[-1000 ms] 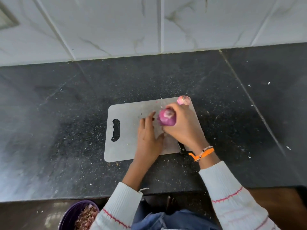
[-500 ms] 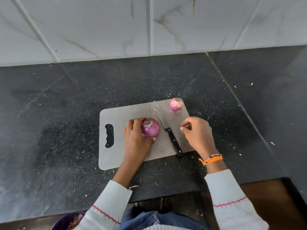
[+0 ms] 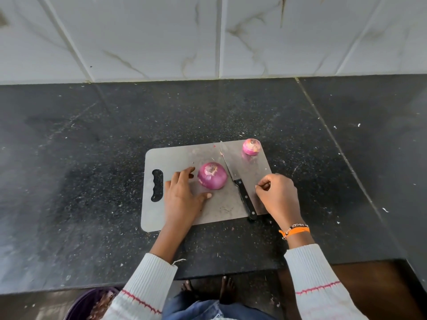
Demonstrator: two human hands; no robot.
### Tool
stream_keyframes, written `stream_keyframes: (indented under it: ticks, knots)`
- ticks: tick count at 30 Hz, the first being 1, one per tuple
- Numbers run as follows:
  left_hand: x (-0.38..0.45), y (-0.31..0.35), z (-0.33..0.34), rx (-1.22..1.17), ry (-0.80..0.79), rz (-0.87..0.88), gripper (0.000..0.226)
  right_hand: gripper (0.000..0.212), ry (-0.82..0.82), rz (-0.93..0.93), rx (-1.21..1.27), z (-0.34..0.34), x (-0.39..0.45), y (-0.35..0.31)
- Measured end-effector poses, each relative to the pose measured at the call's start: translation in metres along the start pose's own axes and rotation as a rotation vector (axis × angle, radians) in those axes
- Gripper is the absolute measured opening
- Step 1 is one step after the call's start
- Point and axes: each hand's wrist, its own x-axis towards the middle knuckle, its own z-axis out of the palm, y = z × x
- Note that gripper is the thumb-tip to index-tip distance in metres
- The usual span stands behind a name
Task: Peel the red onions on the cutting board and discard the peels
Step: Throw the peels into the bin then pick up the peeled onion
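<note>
— The round purple-red onion (image 3: 212, 175) sits mid grey steel cutting board (image 3: 175, 158), the spread left hand (image 3: 182, 195) at its nine o'clock, not gripping.

— The right hand (image 3: 277, 195) pinches something tiny; peel, probably. Steady the onion, then strip skin from its cut top.

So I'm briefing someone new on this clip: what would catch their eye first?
Two red onions on the grey board: the big onion mid-board beside the open left hand, the small onion at the far right corner. A knife lies between them, near the loosely curled right hand.
</note>
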Motion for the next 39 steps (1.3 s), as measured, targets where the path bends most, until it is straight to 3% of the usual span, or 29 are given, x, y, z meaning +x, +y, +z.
stream_keyframes:
  ticks: [6,11,16,20,23,30,35,39]
  knots:
    - [-0.012,0.002,-0.001,-0.027,0.098,-0.032,0.059,0.004,-0.045,-0.08,0.142,-0.001,0.004,-0.008]
    - [-0.022,0.014,0.0,-0.145,0.164,-0.039,0.041,0.007,-0.238,-0.005,0.673,-0.008,-0.003,-0.029]
    - [-0.04,0.013,-0.012,-0.441,0.144,-0.172,0.014,0.013,-0.465,-0.004,0.922,0.001,-0.023,-0.059]
    - [-0.062,-0.007,-0.039,-0.736,0.185,-0.353,0.019,0.016,-0.68,-0.064,0.99,0.021,-0.053,-0.099]
    - [-0.081,-0.026,-0.069,-0.871,0.268,-0.395,0.019,0.019,-0.822,-0.119,0.969,0.039,-0.08,-0.133]
    - [-0.153,-0.126,-0.151,-0.841,0.577,-0.512,0.025,0.025,-1.041,-0.263,0.763,0.11,-0.172,-0.21]
    - [-0.22,-0.226,-0.186,-0.905,0.717,-0.717,0.027,0.021,-1.197,-0.188,0.612,0.19,-0.249,-0.244]
    - [-0.274,-0.324,-0.173,-0.809,0.725,-0.94,0.026,0.021,-1.261,-0.07,0.492,0.272,-0.301,-0.253]
